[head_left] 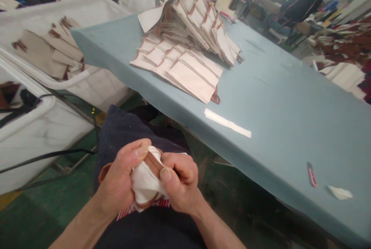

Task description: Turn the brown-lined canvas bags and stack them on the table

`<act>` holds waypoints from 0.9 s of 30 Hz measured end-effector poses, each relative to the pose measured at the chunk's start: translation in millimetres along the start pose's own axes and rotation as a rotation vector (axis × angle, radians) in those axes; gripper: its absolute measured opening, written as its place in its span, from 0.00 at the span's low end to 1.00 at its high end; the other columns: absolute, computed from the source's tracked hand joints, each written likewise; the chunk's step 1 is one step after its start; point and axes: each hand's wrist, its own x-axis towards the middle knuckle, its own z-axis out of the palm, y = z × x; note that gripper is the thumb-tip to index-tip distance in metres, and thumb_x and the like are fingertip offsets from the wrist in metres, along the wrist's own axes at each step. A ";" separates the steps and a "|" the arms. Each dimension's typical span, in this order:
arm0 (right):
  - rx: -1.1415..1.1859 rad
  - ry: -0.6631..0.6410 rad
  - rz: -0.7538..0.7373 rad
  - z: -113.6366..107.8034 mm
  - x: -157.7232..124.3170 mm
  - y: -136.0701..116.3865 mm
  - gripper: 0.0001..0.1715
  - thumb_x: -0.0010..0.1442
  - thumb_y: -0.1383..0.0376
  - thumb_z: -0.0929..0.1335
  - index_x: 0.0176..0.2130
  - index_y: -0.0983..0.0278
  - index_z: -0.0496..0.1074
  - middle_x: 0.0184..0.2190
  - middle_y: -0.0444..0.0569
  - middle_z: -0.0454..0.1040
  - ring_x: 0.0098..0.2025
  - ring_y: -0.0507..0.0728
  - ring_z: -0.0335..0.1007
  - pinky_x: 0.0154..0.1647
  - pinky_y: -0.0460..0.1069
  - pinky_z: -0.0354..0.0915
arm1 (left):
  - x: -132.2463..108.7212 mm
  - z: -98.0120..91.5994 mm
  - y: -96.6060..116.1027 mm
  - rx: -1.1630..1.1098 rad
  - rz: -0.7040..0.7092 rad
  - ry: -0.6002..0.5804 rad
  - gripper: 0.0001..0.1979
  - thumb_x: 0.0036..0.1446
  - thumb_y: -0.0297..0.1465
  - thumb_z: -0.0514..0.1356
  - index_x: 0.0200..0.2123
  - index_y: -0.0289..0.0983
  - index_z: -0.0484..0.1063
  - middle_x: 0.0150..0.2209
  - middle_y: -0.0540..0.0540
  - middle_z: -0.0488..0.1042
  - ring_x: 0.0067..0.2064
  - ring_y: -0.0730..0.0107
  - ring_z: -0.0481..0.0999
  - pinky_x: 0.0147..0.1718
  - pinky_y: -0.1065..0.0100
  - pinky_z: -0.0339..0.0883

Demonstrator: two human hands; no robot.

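The left hand (120, 181) and right hand (181, 185) both clench a bunched cream cloth bag (145, 182) with brown trim over the lap, near and left of the table (290, 106); a slackened thumb pinch would probably drop it onto the green floor (34, 212).

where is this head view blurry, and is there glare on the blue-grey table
Head view: left hand, right hand and the crumpled cream fabric piece with brown trim are fairly sharp; the fanned stack of cream fabric pieces is slightly soft; far clutter top right smears; light is soft and even, no glare on the blue-grey table.
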 end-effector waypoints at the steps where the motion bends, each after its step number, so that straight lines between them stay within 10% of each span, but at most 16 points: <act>1: -0.033 -0.003 0.036 -1.4 -3.0 2.0 0.34 0.81 0.46 0.65 0.26 0.58 0.58 0.19 0.37 0.58 0.20 0.49 0.51 0.22 0.47 0.51 | 3.1 -6.1 -1.0 0.074 0.062 -0.036 0.26 0.50 0.46 0.76 0.21 0.41 0.63 0.19 0.56 0.65 0.20 0.76 0.61 0.17 0.76 0.60; 8: -0.198 -0.100 0.285 -12.6 -18.2 5.9 0.30 0.77 0.48 0.66 0.27 0.59 0.61 0.22 0.39 0.62 0.24 0.50 0.54 0.27 0.48 0.55 | 8.0 -28.1 24.7 0.859 0.546 -0.171 0.15 0.66 0.37 0.64 0.26 0.41 0.82 0.26 0.51 0.82 0.28 0.67 0.78 0.29 0.72 0.71; 19: -0.103 -0.090 0.369 -14.6 -20.0 13.5 0.23 0.73 0.55 0.72 0.29 0.60 0.67 0.23 0.37 0.62 0.25 0.49 0.55 0.28 0.47 0.53 | 17.1 -49.5 22.1 0.888 0.339 -0.270 0.11 0.64 0.40 0.67 0.35 0.42 0.88 0.36 0.47 0.88 0.34 0.63 0.85 0.32 0.72 0.77; 27: 0.046 -0.259 0.613 -21.1 -19.2 11.4 0.29 0.69 0.39 0.74 0.35 0.60 0.69 0.26 0.38 0.68 0.27 0.50 0.59 0.28 0.47 0.56 | 13.7 -53.3 28.6 0.900 0.407 -0.304 0.13 0.67 0.39 0.65 0.31 0.42 0.86 0.31 0.50 0.85 0.31 0.66 0.80 0.32 0.73 0.74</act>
